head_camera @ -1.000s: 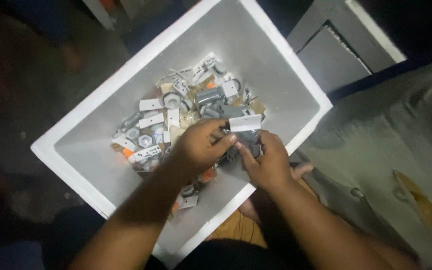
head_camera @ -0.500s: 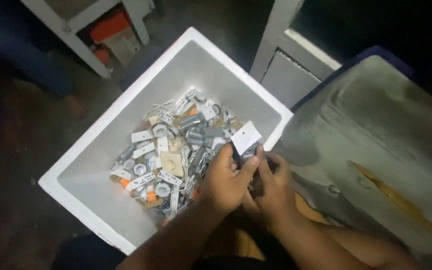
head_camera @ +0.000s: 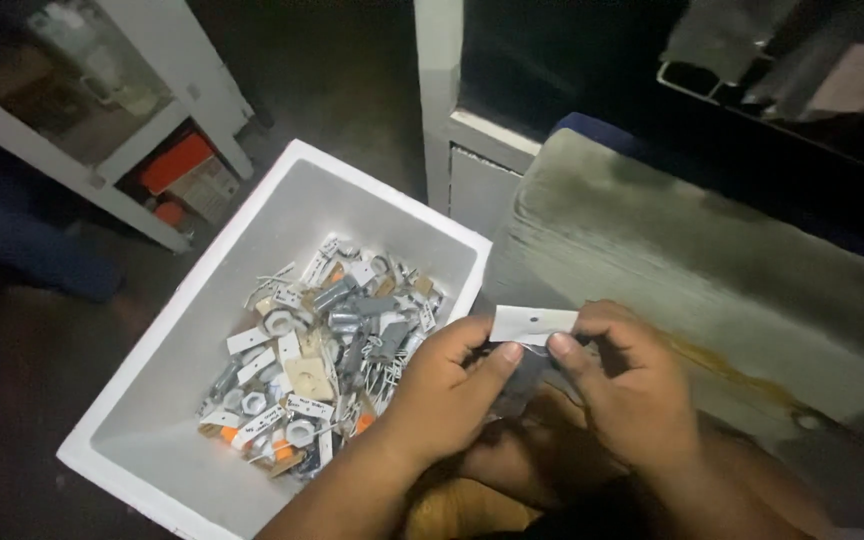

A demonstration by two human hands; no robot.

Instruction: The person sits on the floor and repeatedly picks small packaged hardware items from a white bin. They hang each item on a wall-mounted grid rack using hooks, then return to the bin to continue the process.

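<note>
Both hands meet just right of the white foam box (head_camera: 252, 250), over the person's lap. The left hand (head_camera: 447, 385) and the right hand (head_camera: 627, 385) share a small white tag (head_camera: 532, 323) with a tiny hole in it: the left thumb and forefinger pinch its lower left edge, and the right grip is pressed together on its right end. The tag sits flat, held above the edge of a grey-green cushion (head_camera: 692, 250). Inside the box lies a heap of small grey metal parts (head_camera: 337, 350), white tags and a few orange pieces. A white shelf unit (head_camera: 152, 120) stands at the upper left.
</note>
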